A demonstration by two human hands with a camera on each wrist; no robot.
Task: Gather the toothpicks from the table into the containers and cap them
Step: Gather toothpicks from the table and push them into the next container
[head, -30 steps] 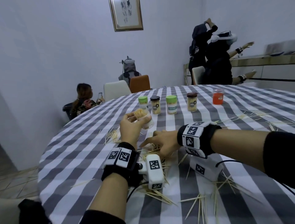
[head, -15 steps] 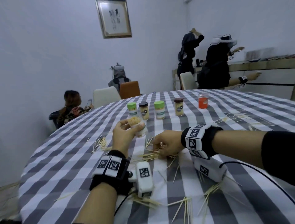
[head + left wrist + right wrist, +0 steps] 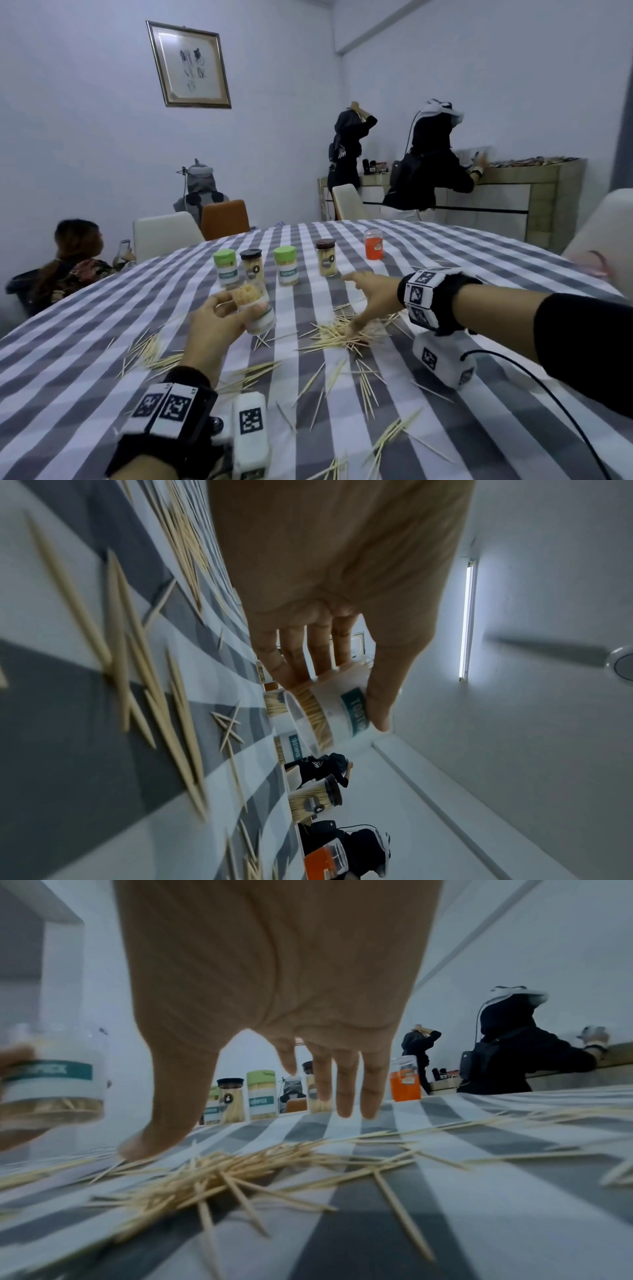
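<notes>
Striped table (image 3: 102,342): left hand (image 3: 212,329) grips uncapped toothpick-packed container (image 3: 258,308).

Toothpicks strewn over the checked cloth, one jar open, five capped

An uncapped clear container (image 3: 257,310) with a teal label band, packed with toothpicks, is tilted above the table (image 3: 513,270). The thickest pile of toothpicks (image 3: 337,334) lies just right of it, with looser scatters nearer and to the left (some blurred). Farther back stands a row of capped containers: green-lidded (image 3: 226,269), dark-lidded (image 3: 252,267), green-lidded (image 3: 286,265), brown-lidded (image 3: 326,257), and an orange one (image 3: 373,244) apart at the right.
</notes>
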